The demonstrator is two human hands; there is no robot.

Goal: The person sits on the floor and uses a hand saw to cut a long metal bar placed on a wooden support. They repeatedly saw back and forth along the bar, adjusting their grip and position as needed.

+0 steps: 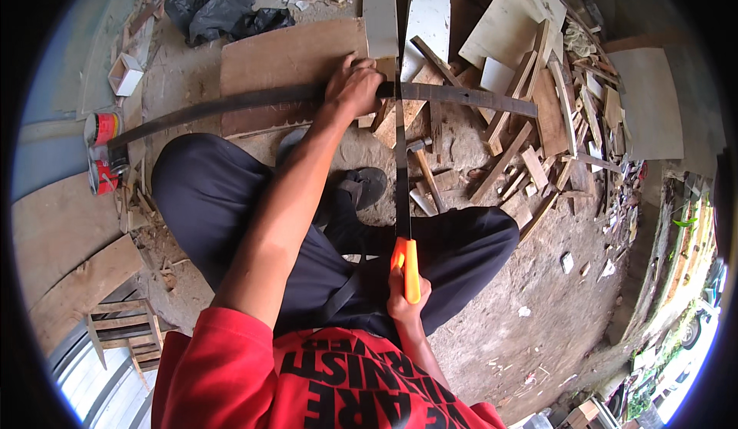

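A long dark wooden strip (231, 102) runs crosswise in front of me, from the left side to the right of centre. My left hand (356, 85) is closed over it near its middle, pressing it by a flat brown board (296, 44). My right hand (407, 298), close to my lap, is wrapped round the orange handle of a handsaw (402, 175). The saw's narrow dark blade points away from me and crosses the strip just right of my left hand. How deep the blade sits in the wood I cannot tell.
A hammer (427, 171) lies right of the saw blade. Wood offcuts (530, 98) are heaped at the right. At the far left stands a red and white can (104, 152) by the strip's end. A black plastic bag (223, 15) lies at the far left of the floor.
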